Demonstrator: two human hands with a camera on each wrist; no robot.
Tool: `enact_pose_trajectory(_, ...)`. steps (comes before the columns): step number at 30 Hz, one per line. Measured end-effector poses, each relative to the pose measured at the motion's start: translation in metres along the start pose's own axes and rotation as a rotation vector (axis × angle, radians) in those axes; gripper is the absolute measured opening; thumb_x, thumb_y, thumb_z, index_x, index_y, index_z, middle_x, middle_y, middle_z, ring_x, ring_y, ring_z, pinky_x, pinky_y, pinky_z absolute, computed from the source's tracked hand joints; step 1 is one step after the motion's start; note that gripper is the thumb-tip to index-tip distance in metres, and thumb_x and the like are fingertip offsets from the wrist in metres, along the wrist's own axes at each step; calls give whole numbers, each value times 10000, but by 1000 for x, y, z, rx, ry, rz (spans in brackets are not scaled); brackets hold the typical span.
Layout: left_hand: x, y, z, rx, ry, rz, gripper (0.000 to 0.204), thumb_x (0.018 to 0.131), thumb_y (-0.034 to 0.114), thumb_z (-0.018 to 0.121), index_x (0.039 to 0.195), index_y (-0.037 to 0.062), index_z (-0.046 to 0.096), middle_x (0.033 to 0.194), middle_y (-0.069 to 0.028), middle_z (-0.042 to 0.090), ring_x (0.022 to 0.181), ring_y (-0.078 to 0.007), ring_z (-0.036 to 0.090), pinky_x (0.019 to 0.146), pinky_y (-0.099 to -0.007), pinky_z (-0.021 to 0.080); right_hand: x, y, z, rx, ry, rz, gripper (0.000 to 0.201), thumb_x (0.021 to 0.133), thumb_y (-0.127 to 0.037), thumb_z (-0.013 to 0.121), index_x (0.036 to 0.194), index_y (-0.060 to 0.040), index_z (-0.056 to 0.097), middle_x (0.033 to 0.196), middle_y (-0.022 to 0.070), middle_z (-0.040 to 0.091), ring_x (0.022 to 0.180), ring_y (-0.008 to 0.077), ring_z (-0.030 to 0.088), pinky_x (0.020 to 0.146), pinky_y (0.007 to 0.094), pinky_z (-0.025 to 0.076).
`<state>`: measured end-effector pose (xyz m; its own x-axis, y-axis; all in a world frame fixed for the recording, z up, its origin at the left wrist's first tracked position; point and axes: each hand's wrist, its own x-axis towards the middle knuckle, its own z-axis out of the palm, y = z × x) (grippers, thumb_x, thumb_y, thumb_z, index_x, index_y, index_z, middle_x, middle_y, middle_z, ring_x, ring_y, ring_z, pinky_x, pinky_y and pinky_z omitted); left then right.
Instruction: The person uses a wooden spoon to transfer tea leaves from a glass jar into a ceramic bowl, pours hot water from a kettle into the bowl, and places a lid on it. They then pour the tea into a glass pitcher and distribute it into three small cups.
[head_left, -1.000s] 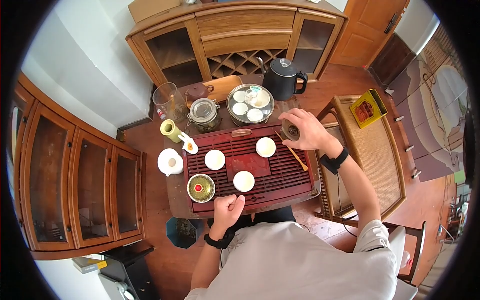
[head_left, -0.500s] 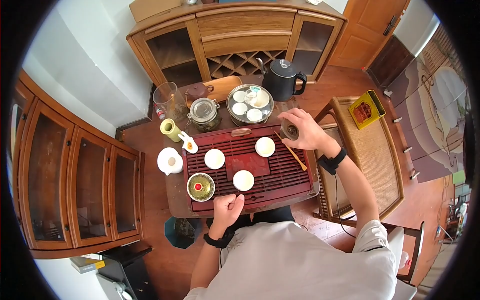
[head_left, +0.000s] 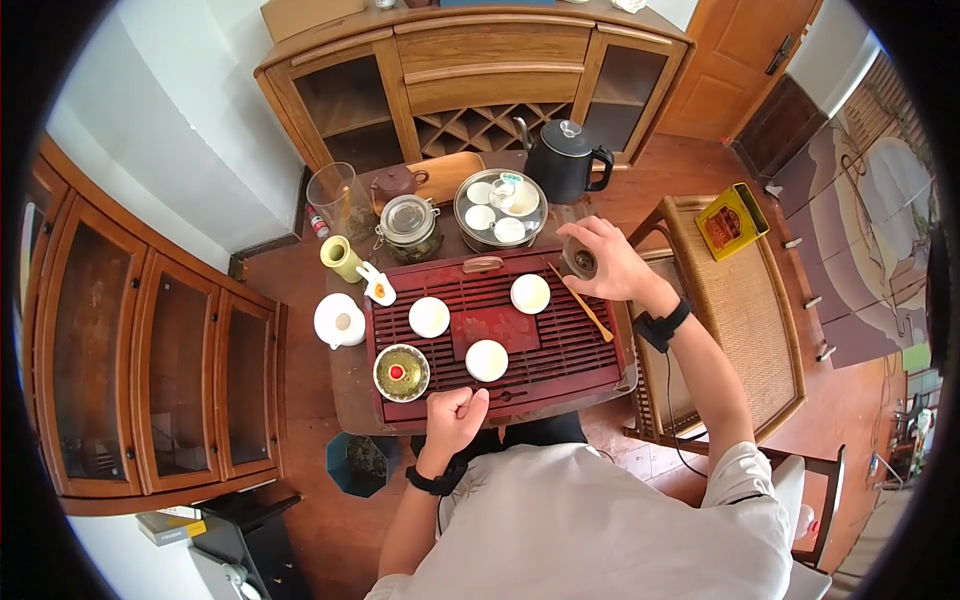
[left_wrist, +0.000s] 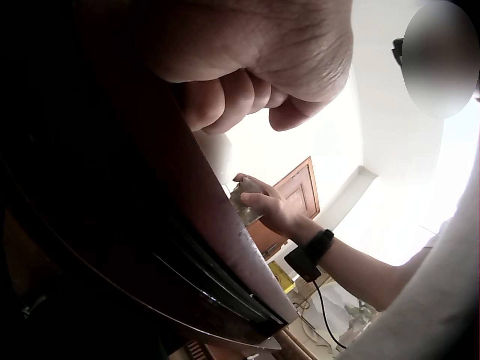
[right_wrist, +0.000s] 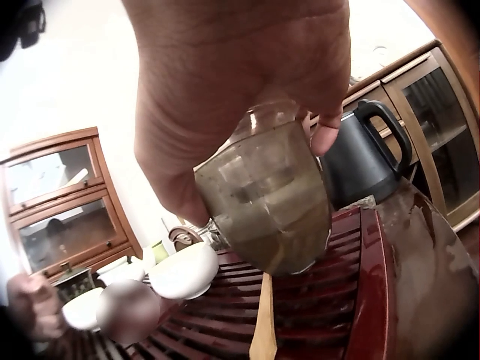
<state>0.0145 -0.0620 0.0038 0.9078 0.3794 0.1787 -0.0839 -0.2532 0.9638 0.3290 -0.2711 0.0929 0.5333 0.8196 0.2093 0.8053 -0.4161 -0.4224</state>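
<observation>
A right hand [head_left: 615, 268] grips a glass [right_wrist: 277, 214] by its sides above the tray's [head_left: 495, 335] right end, thumb and fingers spread wide around it, likely for steadiness. The left hand [head_left: 456, 420], fingers curled around nothing visible, waits by the near edge. Cups [head_left: 487, 361] stand on slats, presumably so spills drain.

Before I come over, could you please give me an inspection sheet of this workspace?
Surface: red slatted tray on a brown table.
Job's things: glass vessel; three white cups and wooden tool on the tray.
Clutter: dark kettle, lidded jar, white pot around the tray.
Hands: right hand grips the vessel; left hand curled, nothing seen in it.
Cables: one dark cable from the right wristband.
Surroundings: wooden cabinet; woven-topped bench bearing a yellow tin.
</observation>
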Motion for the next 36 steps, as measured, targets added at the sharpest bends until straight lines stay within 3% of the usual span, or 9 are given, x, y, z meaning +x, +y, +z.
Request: enact_pose_trajectory(36,1,0,-1,12,-1,8,547,969,58,747,626,42,321,557,-12,257,527,-105,244,474,-344,212,1,1,4,4,26,-2,662,772,-260,880,1369,-136,620,1267,135,595,1220,392,573,1085,507,467)
